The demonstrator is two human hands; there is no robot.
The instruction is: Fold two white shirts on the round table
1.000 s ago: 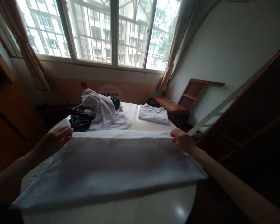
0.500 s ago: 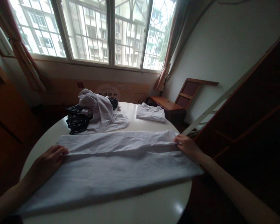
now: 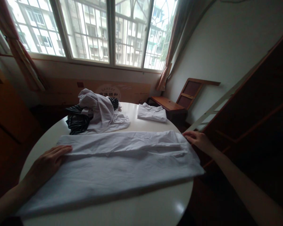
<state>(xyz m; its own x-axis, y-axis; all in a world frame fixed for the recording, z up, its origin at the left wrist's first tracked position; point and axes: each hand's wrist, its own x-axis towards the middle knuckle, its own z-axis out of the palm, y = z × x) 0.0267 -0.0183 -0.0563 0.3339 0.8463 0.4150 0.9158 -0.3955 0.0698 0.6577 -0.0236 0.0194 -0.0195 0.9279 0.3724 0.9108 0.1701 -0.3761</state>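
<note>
A white shirt (image 3: pixel 122 169) lies spread across the table, its far part folded over in a long strip toward me. On the left end of that strip my left hand (image 3: pixel 52 158) rests with its fingers stretched out flat on the cloth. At the far right corner of the shirt, my right hand (image 3: pixel 198 140) has its fingertips pinched together at the cloth's edge. The folded strip ends just left of these fingers, over the lower layer.
The round white table (image 3: pixel 160 201) carries a heap of crumpled clothes (image 3: pixel 99 110), white and black-striped, at the back left. A neatly folded white shirt (image 3: pixel 152 113) lies at the back right. Beyond stand a wooden bench (image 3: pixel 167 103) and a large cardboard box (image 3: pixel 132 89) beneath the window.
My right hand has moved right, from the end of the folded strip to the shirt's far right corner. The fingers of my left hand have flattened out on the cloth.
</note>
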